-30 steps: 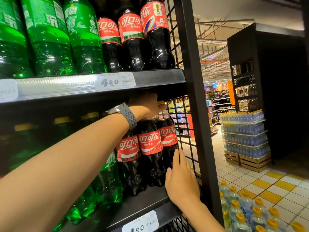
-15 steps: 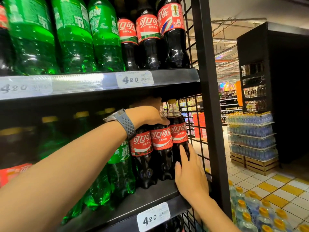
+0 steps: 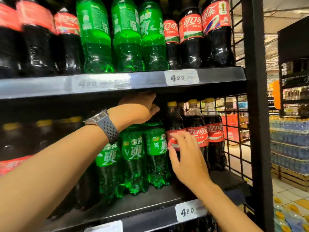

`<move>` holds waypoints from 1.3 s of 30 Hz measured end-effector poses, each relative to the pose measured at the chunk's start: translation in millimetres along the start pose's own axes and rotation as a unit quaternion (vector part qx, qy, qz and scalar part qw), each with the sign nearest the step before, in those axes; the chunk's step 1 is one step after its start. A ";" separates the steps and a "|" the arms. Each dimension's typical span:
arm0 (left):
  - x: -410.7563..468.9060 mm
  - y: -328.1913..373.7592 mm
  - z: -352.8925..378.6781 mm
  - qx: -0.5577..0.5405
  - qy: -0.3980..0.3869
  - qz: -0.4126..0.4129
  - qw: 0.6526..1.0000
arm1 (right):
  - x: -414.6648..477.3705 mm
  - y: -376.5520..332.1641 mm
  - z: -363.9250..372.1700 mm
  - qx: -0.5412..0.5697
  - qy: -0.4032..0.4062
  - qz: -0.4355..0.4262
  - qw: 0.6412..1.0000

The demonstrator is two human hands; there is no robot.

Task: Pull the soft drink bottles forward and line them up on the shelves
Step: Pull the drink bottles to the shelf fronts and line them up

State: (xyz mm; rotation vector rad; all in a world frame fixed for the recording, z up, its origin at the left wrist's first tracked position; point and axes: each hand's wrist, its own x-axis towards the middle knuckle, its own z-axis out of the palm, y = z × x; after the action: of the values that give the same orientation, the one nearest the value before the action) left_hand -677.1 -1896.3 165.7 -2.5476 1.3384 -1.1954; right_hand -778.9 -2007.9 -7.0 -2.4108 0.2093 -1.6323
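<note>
Your right hand (image 3: 187, 158), fingers spread, touches the upright cola bottle (image 3: 173, 119) standing just beyond it on the lower shelf (image 3: 150, 203). Your left hand (image 3: 138, 108) reaches above the green bottles (image 3: 155, 148) leftward; its fingers are hidden.

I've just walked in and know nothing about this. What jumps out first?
Bright green bottles between dark cola bottles fill the upper shelf. Below it, the left hand, with a grey watch on its wrist, reaches the top of a green bottle, while the right hand spreads its fingers against a red-labelled cola bottle.
</note>
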 end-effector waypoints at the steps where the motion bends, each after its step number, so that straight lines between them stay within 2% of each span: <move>1: -5.3 -6.9 -1.0 0.001 0.002 0.007 1.000 | 11.8 -3.7 -2.9 0.008 0.004 -0.011 1.000; 3: -17.2 -22.6 -1.9 -0.003 0.008 0.022 1.000 | 42.3 -12.8 -8.7 0.000 -0.012 -0.020 1.000; 10: -34.0 -71.7 1.5 -0.055 0.014 0.005 0.998 | 132.0 -34.5 -13.0 -0.047 -0.217 -0.019 0.975; 12: -34.0 -78.2 5.0 -0.069 0.023 -0.004 0.997 | 142.5 -36.1 -9.2 -0.069 -0.244 -0.023 0.967; 18: -28.5 -80.1 11.9 -0.157 0.032 -0.040 0.986 | 155.3 -44.4 -0.6 -0.093 -0.201 0.013 0.975; 25: -27.3 -88.5 16.0 -0.252 0.004 -0.021 0.967 | 160.5 -49.3 3.6 -0.119 -0.172 0.023 0.978; 28: -25.0 -90.5 16.7 -0.244 0.005 -0.016 0.970 | 158.2 -48.9 5.0 -0.120 -0.156 0.028 0.980; 32: -18.7 -84.3 19.8 -0.159 0.020 -0.010 0.987 | 152.9 -47.6 8.7 -0.120 -0.145 0.031 0.982; 39: -17.9 -87.0 15.3 -0.190 -0.012 0.031 0.981 | 152.3 -46.9 7.6 -0.100 -0.161 0.060 0.980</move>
State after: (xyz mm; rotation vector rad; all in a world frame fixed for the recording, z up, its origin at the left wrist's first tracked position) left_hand -613.1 -1833.3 174.4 -2.7222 1.7771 -0.9734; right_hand -715.5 -1998.4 139.1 -2.7074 0.4706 -1.1985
